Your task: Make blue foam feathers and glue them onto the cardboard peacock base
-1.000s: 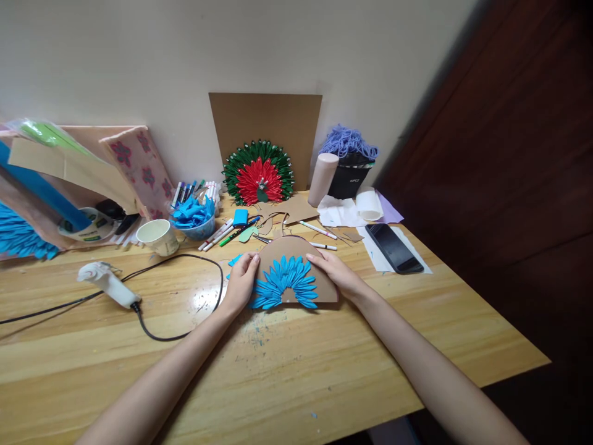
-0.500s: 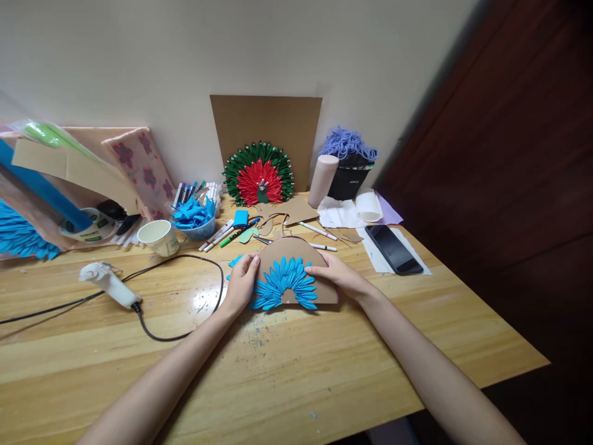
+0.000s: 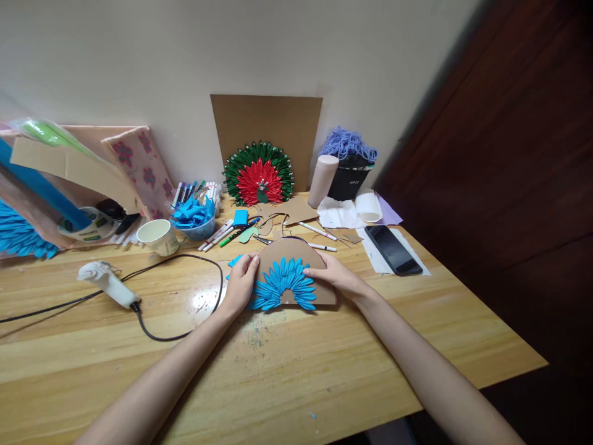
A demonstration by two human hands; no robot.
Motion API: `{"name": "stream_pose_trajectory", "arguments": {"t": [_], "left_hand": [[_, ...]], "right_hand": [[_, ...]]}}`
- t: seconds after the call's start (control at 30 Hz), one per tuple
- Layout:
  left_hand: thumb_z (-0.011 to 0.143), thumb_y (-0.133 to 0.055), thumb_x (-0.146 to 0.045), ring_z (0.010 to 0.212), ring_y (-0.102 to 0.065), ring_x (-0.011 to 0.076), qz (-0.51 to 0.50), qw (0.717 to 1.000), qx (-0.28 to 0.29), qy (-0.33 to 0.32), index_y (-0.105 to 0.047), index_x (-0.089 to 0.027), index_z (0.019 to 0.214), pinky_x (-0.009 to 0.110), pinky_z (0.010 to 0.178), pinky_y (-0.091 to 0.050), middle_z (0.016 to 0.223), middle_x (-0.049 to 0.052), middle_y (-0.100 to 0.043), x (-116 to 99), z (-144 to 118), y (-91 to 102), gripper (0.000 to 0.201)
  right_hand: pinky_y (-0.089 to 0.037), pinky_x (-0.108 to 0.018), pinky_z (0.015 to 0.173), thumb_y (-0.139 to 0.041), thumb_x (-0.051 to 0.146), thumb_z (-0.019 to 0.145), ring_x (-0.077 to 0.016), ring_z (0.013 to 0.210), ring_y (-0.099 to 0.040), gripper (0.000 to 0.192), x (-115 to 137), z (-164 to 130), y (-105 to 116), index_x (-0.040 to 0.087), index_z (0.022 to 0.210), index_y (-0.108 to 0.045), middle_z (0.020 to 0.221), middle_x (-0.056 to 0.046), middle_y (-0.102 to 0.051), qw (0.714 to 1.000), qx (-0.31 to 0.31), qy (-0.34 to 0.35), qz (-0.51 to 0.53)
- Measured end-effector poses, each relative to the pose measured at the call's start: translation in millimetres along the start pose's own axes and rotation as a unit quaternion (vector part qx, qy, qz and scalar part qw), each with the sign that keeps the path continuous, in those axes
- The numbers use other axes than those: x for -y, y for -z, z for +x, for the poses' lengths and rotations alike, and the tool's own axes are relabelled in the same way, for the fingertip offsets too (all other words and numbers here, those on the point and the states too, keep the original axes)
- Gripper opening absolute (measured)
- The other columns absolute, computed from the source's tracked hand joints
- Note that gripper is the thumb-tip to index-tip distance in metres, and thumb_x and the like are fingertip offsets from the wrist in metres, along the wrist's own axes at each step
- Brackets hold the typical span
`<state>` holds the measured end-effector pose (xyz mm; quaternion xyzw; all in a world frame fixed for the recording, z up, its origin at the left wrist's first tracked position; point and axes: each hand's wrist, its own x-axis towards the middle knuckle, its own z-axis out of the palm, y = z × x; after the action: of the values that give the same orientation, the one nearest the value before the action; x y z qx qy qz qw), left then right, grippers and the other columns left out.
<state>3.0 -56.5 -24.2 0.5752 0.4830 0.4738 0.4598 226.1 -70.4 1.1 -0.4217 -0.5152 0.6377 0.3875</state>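
— Where is the cardboard half-circle (image 3: 296, 266) with the blue paper petals (image 3: 283, 283)?
— Flat on the counter (image 3: 324, 364), about midway along it and nearer the back edge, straight side toward the person.
— And the hands?
— The left hand (image 3: 241, 285) presses its fingers on the left rim; the right hand (image 3: 337, 277) lies flat on the right side. Neither grips; both pin the card, likely so the petals stay put.
— Around it?
— Pens (image 3: 222, 233) just behind, a glue gun (image 3: 109, 283) toward the left edge, a phone (image 3: 393, 248) toward the right, and a red and green fan (image 3: 258, 173) against the wall.
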Motion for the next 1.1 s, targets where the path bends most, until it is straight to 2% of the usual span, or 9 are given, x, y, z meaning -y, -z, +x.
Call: {"name": "stream_pose_trajectory", "arguments": {"t": [0.4, 0.6, 1.1], "left_hand": [[0.083, -0.045, -0.039, 0.074, -0.049, 0.0146, -0.001, 1.0, 0.004, 0.001, -0.051, -0.017, 0.079, 0.024, 0.069, -0.039, 0.075, 0.0, -0.053, 2.8, 0.8, 0.2, 0.023], [0.083, -0.045, -0.039, 0.075, -0.05, 0.0148, -0.005, 1.0, 0.005, 0.002, -0.052, -0.017, 0.08, 0.024, 0.07, -0.04, 0.075, 0.0, -0.054, 3.8, 1.5, 0.1, 0.023], [0.082, -0.046, -0.039, 0.072, -0.05, 0.0138, -0.007, 1.0, 0.002, 0.001, -0.053, -0.017, 0.079, 0.023, 0.067, -0.04, 0.074, 0.0, -0.055, 2.3, 0.4, 0.5, 0.023]], "right_hand": [[-0.049, -0.036, 0.082, -0.072, 0.026, 0.064, -0.0217, 0.092, -0.062, 0.054, -3.7, 1.0, -0.4, 0.018, 0.114, -0.052, 0.105, -0.006, -0.066, 1.0, -0.013, -0.012, 0.0], [-0.049, -0.033, 0.081, -0.068, 0.029, 0.069, -0.0193, 0.09, -0.063, 0.045, -2.0, 1.7, -1.3, 0.019, 0.112, -0.055, 0.103, -0.004, -0.067, 1.0, -0.022, -0.013, 0.005], [-0.048, -0.032, 0.082, -0.068, 0.029, 0.07, -0.0192, 0.092, -0.062, 0.046, -0.4, 0.7, -1.7, 0.019, 0.113, -0.054, 0.106, -0.005, -0.066, 1.0, -0.015, -0.007, 0.017]]}}
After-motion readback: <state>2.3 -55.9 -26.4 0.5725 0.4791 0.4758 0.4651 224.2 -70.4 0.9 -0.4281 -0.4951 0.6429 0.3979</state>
